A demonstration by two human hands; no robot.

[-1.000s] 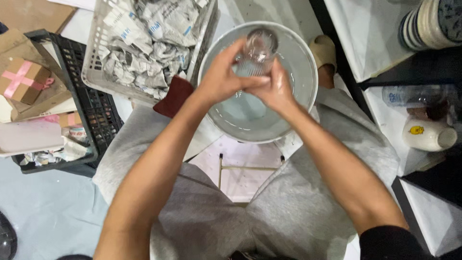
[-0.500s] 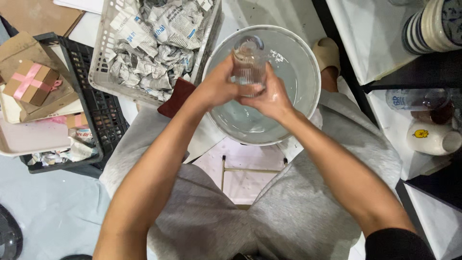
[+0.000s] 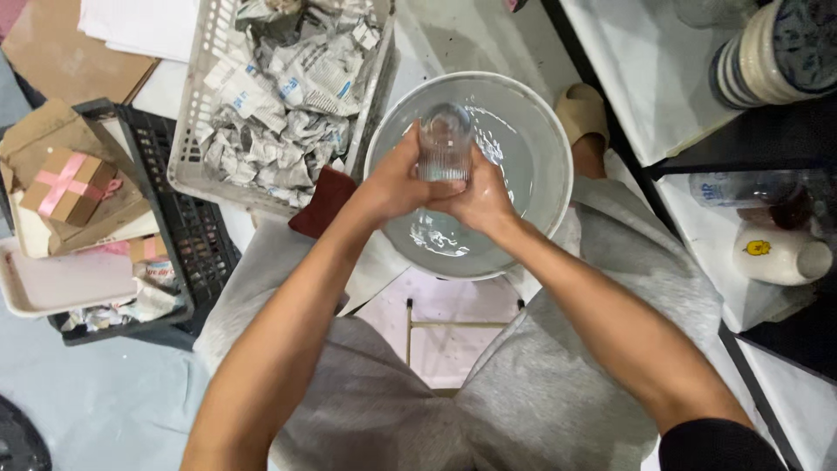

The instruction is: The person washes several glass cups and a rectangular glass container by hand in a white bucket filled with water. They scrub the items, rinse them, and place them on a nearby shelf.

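Glass [image 3: 445, 144] sits clasped in both my hands, left hand [image 3: 397, 185] and right hand [image 3: 475, 199], fingers wrapped round its base above the water-filled basin [image 3: 540, 139]; I judge it mid-wash, needing a steady grip.

Left of the white basket [image 3: 206, 157]: a brown cardboard box [image 3: 70, 186] with crossed pink tape; inside it, crumpled blue-printed white wrappers [image 3: 296, 96]

Pale grey floor [image 3: 96, 410] at lower left. White basket [image 3: 196, 166] of crumpled paper [image 3: 296, 78] at upper centre, black crate [image 3: 187, 235] beside it at left. Brown cardboard [image 3: 61, 52] in upper left corner. White-topped shelves [image 3: 645, 78] along right edge, under even indoor light.
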